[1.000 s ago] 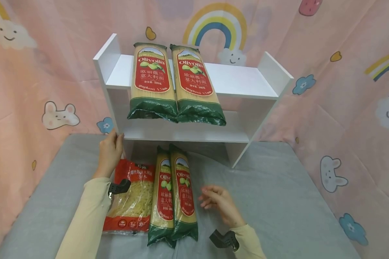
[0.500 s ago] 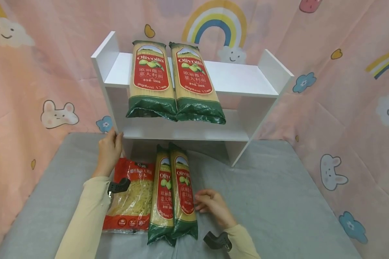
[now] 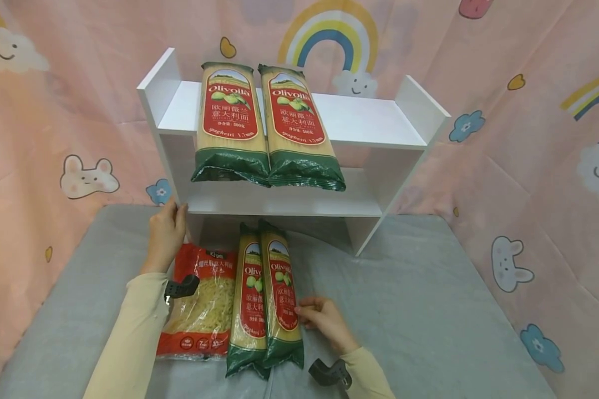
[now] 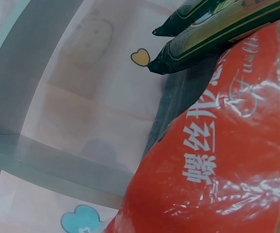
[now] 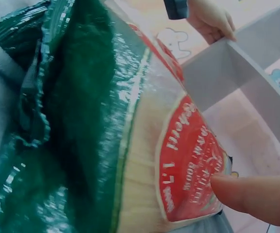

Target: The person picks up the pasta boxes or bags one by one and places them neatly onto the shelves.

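Green-ended spaghetti packet (image 3: 283, 293) on cloth (image 3: 404, 310)

I read "Olivoilà", "500克" and "spaghetti 1.7mm" on two packets (image 3: 231, 122) near eleven o'clock, "Olivoilà" on another pack (image 3: 282, 288) around six, "Fusilli" on the red bag (image 3: 199, 305) past seven.

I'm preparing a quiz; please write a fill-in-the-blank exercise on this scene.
The left hand holds the ____ side of the white shelf unit.
Its top board bears ____ spaghetti packets.
The top of the fusilli bag is coloured ____.
Both ends of the spaghetti packet nearest the right hand are coloured ____.

Missing: left; two; red; green.
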The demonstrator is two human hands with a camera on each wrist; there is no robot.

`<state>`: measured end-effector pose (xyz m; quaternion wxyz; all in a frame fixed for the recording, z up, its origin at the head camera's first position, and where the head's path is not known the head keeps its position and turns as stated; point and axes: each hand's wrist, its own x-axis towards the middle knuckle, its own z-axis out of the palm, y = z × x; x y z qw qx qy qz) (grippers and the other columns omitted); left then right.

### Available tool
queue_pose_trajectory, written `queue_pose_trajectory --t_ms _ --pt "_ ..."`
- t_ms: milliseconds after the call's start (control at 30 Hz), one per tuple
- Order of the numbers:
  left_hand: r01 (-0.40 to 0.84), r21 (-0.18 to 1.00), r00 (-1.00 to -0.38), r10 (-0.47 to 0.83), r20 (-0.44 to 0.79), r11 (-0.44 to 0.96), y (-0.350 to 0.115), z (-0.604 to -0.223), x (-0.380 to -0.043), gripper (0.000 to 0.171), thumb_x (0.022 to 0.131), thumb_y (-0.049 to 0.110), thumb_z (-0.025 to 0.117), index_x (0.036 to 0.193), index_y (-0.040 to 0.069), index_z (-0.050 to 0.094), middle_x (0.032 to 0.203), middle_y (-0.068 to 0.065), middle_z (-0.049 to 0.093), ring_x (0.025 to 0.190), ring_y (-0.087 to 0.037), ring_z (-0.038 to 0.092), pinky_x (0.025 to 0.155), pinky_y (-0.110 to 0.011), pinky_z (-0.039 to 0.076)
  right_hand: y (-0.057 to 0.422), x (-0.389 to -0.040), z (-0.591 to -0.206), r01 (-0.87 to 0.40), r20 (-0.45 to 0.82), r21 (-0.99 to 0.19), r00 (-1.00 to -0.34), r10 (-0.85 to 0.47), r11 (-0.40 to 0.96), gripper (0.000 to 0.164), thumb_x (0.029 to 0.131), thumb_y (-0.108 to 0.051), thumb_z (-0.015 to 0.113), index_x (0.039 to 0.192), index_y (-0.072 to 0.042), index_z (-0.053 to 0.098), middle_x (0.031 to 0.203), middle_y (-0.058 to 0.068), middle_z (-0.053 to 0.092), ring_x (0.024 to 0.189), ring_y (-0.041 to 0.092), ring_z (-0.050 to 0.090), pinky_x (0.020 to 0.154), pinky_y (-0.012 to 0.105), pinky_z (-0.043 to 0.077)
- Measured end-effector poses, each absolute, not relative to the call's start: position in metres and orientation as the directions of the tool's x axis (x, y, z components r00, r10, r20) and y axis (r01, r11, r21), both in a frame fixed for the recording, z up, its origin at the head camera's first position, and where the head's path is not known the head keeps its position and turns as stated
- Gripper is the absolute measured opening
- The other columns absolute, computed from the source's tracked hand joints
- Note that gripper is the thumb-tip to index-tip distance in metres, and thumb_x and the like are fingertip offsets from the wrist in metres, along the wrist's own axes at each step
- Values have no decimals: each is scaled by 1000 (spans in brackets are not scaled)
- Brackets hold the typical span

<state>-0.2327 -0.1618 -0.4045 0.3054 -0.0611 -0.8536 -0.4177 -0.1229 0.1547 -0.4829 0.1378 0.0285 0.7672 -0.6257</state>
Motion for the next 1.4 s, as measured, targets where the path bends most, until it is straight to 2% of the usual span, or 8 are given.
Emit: queue_pose_trajectory --t_ms 367,600,767,900,1033,1233,1333,1400 --pt "364 673 -790 -169 589 643 -160 -407 -233 16 95 0 51 104 -13 55 87 -32 62 68 -39 58 59 -50 47 158 -126 -482 256 -316 -926 -929 -195 278 29 85 -16 67 94 12 65 78 2 65 69 12 58 64 30 51" --pt "365 667 -787 -168 594 650 -161 -407 -233 15 95 0 51 102 -13 56 79 -30 61 62 -35 54 55 -44 42 158 -125 -480 245 -328 -918 -912 -248 313 23 82 -10 67 90 10 61 76 1 60 67 11 56 64 28 49" --pt "365 661 -782 -169 600 656 -161 -407 -233 15 95 0 51 101 -12 56 77 -29 61 60 -34 53 52 -35 39 157 -124 -481 273 -334 -932 -904 -268 239 21 80 -9 66 91 7 57 80 3 60 71 12 59 69 28 49" --pt "349 678 -799 -171 576 647 -161 -406 -233 18 96 2 50 106 -12 56 88 -32 63 69 -39 59 60 -46 48 157 -125 -481 339 -364 -931 -888 -281 136 17 83 -10 64 89 5 58 80 3 61 73 12 61 71 28 51" --pt "340 695 -814 -173 555 634 -160 -405 -232 21 97 3 48 109 -13 55 98 -34 62 78 -43 61 70 -55 49 156 -125 -482 389 -390 -919 -872 -295 67 16 86 -12 63 89 4 61 79 2 64 73 13 62 69 28 52" --pt "358 675 -797 -165 581 645 -160 -406 -233 16 96 1 50 104 -13 55 86 -32 62 66 -38 58 57 -47 47 154 -126 -483 405 -400 -913 -873 -278 43 12 86 -12 65 84 -1 60 75 2 62 63 11 60 61 25 51" --pt "358 676 -797 -165 580 644 -160 -407 -233 16 96 0 49 104 -13 55 86 -32 62 67 -38 58 58 -47 46 154 -127 -483 420 -414 -907 -867 -277 39 17 85 -15 66 87 0 60 75 3 63 60 10 59 59 25 50" --pt "355 674 -796 -168 581 648 -160 -407 -233 16 95 0 50 103 -13 56 84 -31 62 65 -36 57 56 -42 44 153 -128 -483 426 -420 -904 -864 -278 41 23 85 -18 67 91 4 62 75 3 65 58 9 59 56 24 49"
